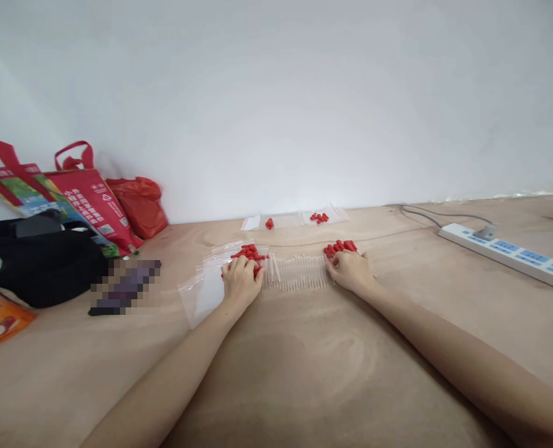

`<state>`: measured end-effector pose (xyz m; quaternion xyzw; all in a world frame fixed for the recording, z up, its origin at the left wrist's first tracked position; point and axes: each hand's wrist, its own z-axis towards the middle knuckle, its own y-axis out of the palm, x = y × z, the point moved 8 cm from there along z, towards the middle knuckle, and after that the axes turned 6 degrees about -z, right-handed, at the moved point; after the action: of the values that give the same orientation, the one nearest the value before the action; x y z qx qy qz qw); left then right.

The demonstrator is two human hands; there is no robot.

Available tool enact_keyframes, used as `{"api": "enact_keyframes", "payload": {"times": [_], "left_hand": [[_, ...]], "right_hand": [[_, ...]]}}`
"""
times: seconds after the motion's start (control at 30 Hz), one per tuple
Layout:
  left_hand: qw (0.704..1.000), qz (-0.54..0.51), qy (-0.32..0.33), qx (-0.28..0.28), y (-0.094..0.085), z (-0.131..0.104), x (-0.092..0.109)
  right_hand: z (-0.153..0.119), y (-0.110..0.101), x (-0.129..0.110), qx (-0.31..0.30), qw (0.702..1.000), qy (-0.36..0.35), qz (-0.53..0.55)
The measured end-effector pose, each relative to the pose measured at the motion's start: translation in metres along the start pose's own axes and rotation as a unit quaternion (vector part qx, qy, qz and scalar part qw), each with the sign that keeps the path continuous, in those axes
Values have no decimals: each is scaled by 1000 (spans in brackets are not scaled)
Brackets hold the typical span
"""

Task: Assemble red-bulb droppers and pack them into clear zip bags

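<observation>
Near the middle of the table lies a row of thin, pale, clear-looking sticks (299, 272), side by side. At its left end, my left hand (243, 280) bends its fingers down over a heap of small red, capsule-like pieces (248, 251), which rests on clear zip bags (206, 292). My right hand (352, 270) is at the row's right end, fingers curled and pressed together, just below a cluster of red pieces (340, 247). Whatever sits under its fingertips is hidden.
Behind the row, more zip bags (337, 214) with red pieces lie by the wall. A power strip (510, 252) with a plugged cable is on the right. To the left stand red shopping bags (89, 199), a black cloth bag (56, 261), an orange packet (0, 317) and a blurred-out dark object (127, 287).
</observation>
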<state>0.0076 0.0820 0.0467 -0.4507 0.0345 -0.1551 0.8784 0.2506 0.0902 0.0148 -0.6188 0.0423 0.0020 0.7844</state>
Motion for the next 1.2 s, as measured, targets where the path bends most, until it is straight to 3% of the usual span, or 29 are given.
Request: {"api": "enact_keyframes", "payload": {"times": [0.13,0.23,0.3,0.37,0.47,0.63,0.8,0.93,1.07,1.2], "left_hand": [[998,-26,12,47,-12,-3,7],[990,-110,48,74,-25,-11,25],[975,-193,101,37,-28,-18,43],[954,-254,152,-40,-24,-27,63],[934,-279,178,-132,-16,-37,77],[933,-280,142,-177,-9,-40,78],[931,-283,143,-180,-2,-42,87],[938,-288,115,-154,2,-40,82],[945,-295,63,-127,1,-36,68],[944,-298,55,-128,0,-35,65]], "right_hand": [[0,4,-5,-35,999,1,-29],[1,5,-8,-34,998,4,-57],[1,6,-10,-25,997,1,-71],[0,5,-11,-10,997,-8,-77],[-5,-2,-12,47,996,-24,-66],[-27,-17,-19,154,981,-114,38],[-51,-16,-29,124,945,-239,185],[-65,-19,-38,114,916,-308,230],[-71,-22,-47,107,898,-353,242],[-73,-24,-52,99,895,-364,240]]}}
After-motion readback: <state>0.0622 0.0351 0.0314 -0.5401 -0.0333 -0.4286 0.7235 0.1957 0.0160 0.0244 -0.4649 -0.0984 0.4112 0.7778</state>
